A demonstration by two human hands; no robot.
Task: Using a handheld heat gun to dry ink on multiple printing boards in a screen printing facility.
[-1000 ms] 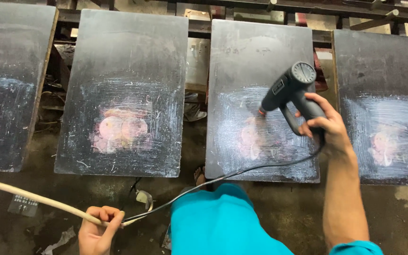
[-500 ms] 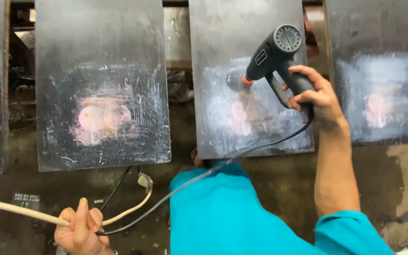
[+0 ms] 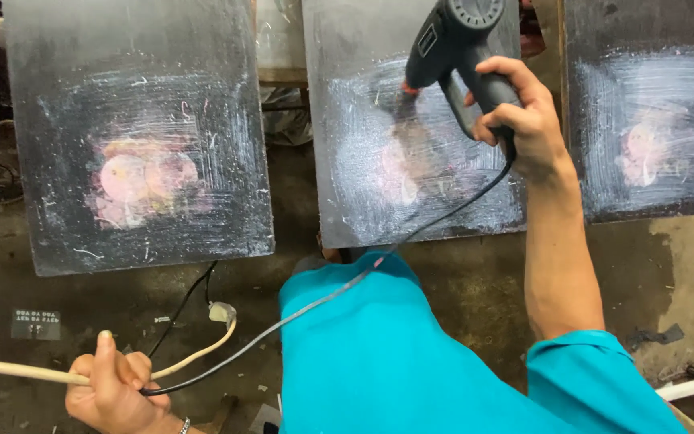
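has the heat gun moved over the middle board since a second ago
Cannot tell for sure: the camera itself shifted. The heat gun in the right hand points at the same middle board, now nearer the board's top than before.

This is a workshop, most likely a screen-printing shop. A row of flat, dark rectangular metal printing boards [image 3: 138, 137] stands side by side, each scuffed white and stained with pinkish ink at its middle. A black pistol-shaped heat gun [image 3: 455, 48] points at the middle board [image 3: 363, 169], and its dark power cable [image 3: 315, 301] trails down over a grimy, stained concrete floor [image 3: 459, 281] littered with scraps, beside a cream-coloured cord with a plug [image 3: 202, 345].
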